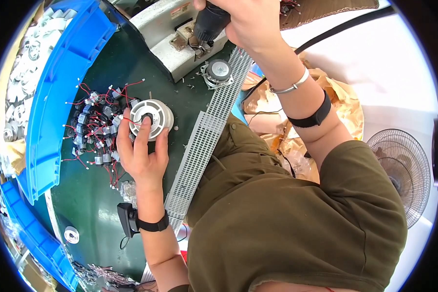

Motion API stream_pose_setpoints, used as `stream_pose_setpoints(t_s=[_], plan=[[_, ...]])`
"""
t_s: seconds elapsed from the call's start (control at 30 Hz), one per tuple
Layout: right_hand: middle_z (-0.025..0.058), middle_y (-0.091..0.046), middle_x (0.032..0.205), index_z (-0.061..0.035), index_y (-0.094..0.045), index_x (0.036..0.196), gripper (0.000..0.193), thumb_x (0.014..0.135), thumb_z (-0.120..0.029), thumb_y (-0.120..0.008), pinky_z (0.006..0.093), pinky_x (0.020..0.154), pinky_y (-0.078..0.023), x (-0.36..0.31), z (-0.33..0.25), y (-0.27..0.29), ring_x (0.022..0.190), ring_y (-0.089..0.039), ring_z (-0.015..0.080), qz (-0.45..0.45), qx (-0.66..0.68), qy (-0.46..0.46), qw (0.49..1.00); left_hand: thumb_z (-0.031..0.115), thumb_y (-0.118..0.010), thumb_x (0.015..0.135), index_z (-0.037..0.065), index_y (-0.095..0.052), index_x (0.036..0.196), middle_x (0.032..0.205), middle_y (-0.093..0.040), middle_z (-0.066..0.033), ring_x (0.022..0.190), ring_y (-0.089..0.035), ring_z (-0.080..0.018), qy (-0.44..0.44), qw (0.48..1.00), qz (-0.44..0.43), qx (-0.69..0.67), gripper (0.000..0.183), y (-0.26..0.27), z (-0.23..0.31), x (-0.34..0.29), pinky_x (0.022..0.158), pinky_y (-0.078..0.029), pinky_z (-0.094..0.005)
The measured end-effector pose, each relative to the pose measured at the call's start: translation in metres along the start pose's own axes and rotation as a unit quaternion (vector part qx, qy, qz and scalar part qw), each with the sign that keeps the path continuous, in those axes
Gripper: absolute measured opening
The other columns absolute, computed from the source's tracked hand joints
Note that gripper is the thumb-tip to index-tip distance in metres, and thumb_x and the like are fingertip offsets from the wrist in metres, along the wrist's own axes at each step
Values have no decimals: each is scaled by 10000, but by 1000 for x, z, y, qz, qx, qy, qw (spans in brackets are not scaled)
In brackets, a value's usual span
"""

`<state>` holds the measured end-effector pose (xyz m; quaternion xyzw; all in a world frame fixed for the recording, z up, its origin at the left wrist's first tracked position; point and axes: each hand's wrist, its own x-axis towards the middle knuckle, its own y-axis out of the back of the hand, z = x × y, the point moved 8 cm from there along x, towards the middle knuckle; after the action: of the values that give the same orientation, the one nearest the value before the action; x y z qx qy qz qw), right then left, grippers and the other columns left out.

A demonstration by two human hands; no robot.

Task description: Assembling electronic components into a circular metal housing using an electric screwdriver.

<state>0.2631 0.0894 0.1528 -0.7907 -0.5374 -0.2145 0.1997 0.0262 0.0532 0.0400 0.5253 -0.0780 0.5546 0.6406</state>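
Observation:
My left hand (143, 158) is curled around a white round plastic housing (163, 114) on the green tabletop, with fingertips on its rim and at its middle. A dark part with a red wire sits at the housing's centre, partly covered by my fingers. Up at the top, my right hand (250, 22) grips a black electric screwdriver (212, 23). Its tip points down at the metal pickup block of a pale screw feeder (163, 46). Left of the housing lies a pile of small motors (100, 121) with red wires.
A round speaker (219, 71) rests near a perforated white strip (199, 146) along the table edge. Loose screws lie by the feeder. A blue bin (58, 82) holding white plastic parts stands at left, another blue bin (29, 224) below it. A fan (399, 170) stands at right.

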Motion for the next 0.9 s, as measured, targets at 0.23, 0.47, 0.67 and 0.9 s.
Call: stream_pose_setpoints(t_s=[0.23,0.47,0.67,0.9], plan=[[60,-597,721,18,-467,1158,457,736,37,-641,257,554,-461,-9,8,3,595,-559,120,-38,47,-40,997,139,-783,668,57,-647,1023,1189,-538,-235,1025,-565,-355,8,1000,5,2,389,1,-4,-3,818,-479,-390],[75,-609,717,29,-448,1215,488,759,15,-621,269,577,-456,-15,-22,-33,600,-563,134,-74,200,-115,970,128,-792,623,90,-651,988,1171,-563,-175,954,-573,-316,3,1000,18,13,394,3,0,3,777,-464,-375],[-4,-567,685,24,-579,927,214,728,65,-643,209,540,-417,-25,-34,-85,598,-518,58,-105,248,-145,952,141,-798,614,93,-645,959,1124,-575,-156,903,-575,-298,2,1000,-1,12,381,5,5,9,732,-454,-373],[2,-576,667,-11,-571,766,102,729,26,-658,218,540,-431,-30,-46,-101,582,-532,68,-183,-115,58,975,163,-795,625,107,-625,968,1103,-577,-144,905,-569,-300,18,1000,1,13,387,4,2,6,752,-445,-385]])
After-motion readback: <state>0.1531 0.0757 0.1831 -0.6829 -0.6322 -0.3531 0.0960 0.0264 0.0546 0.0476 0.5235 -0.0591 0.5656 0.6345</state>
